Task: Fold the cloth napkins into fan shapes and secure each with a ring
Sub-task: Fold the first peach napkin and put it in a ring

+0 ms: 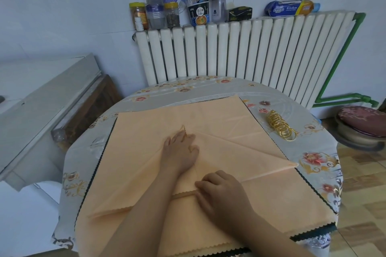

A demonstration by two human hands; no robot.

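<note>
My left hand (180, 152) presses flat on the napkin (219, 131); my right hand (221, 192) pinches its scalloped edge. Rings (281, 128) lie nearby.

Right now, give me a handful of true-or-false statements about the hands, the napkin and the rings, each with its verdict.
1. The left hand lies flat on the peach napkin. True.
2. The gold rings lie heaped on the table to the right of the napkin. True.
3. A ring already sits around the napkin. False: all rings lie on the tablecloth, apart from it.
4. The right hand holds a ring. False: it pinches a scalloped napkin edge.
5. The napkin is green. False: peach.
</note>
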